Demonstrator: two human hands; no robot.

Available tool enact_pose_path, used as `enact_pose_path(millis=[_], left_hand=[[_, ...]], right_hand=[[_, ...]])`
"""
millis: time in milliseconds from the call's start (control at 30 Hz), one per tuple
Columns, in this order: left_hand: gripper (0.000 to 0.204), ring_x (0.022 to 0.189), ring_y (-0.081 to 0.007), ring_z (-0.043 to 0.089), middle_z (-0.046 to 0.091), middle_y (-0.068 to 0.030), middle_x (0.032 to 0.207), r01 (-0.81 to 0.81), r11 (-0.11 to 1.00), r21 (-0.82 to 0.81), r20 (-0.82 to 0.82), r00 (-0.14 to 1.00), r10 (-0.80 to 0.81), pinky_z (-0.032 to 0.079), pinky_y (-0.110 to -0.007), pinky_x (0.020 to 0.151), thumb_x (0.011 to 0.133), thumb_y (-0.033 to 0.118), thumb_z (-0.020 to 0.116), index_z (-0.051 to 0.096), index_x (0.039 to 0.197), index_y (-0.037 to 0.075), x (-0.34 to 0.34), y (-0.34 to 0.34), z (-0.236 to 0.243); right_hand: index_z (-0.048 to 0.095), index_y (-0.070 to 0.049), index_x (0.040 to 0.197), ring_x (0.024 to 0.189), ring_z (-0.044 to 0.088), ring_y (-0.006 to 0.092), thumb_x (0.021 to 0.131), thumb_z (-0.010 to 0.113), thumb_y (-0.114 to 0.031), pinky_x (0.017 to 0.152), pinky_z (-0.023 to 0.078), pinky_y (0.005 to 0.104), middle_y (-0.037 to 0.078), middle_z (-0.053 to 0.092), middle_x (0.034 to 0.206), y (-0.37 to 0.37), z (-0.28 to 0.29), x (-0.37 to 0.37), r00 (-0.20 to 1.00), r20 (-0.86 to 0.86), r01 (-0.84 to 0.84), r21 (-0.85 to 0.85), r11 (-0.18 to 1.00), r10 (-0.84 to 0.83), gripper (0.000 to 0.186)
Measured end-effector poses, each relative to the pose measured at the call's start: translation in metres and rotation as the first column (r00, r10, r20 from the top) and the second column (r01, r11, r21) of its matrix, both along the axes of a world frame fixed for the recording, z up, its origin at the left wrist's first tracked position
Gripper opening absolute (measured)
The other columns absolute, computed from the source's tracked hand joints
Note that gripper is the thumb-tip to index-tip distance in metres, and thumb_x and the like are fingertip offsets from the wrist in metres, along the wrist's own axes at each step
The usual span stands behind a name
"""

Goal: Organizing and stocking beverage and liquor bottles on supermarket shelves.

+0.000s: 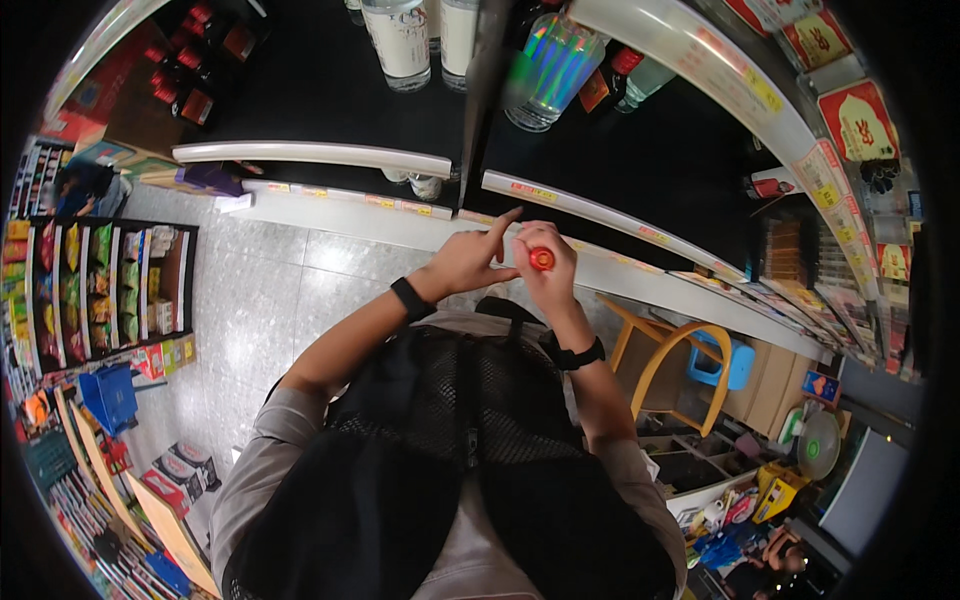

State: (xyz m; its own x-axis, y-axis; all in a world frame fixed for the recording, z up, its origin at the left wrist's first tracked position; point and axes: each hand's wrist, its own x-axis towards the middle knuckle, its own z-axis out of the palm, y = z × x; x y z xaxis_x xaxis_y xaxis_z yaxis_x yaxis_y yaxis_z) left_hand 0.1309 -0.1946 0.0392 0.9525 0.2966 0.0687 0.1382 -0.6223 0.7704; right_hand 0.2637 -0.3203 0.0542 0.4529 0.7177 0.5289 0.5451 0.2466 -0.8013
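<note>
Here we are at the black shelf [640, 140], a clear bottle [545, 85] standing toward its left end! Right hand [556, 283] just in front of the shelf's edge, fingers curled snugly round a small red-topped thing [542, 259], round end up, the rest hidden in the grip. Left hand [468, 262] alongside, thumb and forefinger spread wide, apparently holding nothing; whether the forefinger touches the shelf, I can't tell. The step in hand looks like handling the red-topped thing; any next move seems to call for a steady right grip.
</note>
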Motion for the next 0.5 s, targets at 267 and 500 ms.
enact_pose_path(millis=[267, 500], left_hand=[[0.049, 0.066, -0.039, 0.07, 0.07, -0.0153, 0.073, -0.142, 0.968, 0.209, 0.121, 0.986, 0.118, 0.053, -0.048, 0.057, 0.088, 0.039, 0.07, 0.052, 0.125, 0.011, 0.025, -0.019, -0.065], [0.056, 0.079, -0.0443, 0.07, 0.072, -0.0199, 0.087, -0.56, 0.828, 0.005, 0.046, 0.827, 0.56, 0.054, -0.049, 0.065, 0.082, 0.029, 0.075, 0.057, 0.131, 0.01, 0.036, -0.03, -0.074]], right_hand=[[0.062, -0.009, 0.086, 0.106, 0.061, 0.0286, 0.081, 0.087, -0.014, 0.093, 0.046, 0.0419, 0.006, 0.067, 0.103, -0.002, 0.004, 0.022, 0.879, 0.385, -0.265, -0.102, 0.959, 0.283, 0.026], [0.066, -0.013, 0.097, 0.097, 0.05, 0.0292, 0.086, 0.083, -0.024, 0.083, 0.044, 0.0424, 0.009, 0.047, 0.097, -0.016, -0.005, 0.033, 0.879, 0.38, -0.148, -0.359, 0.922, 0.289, 0.024]])
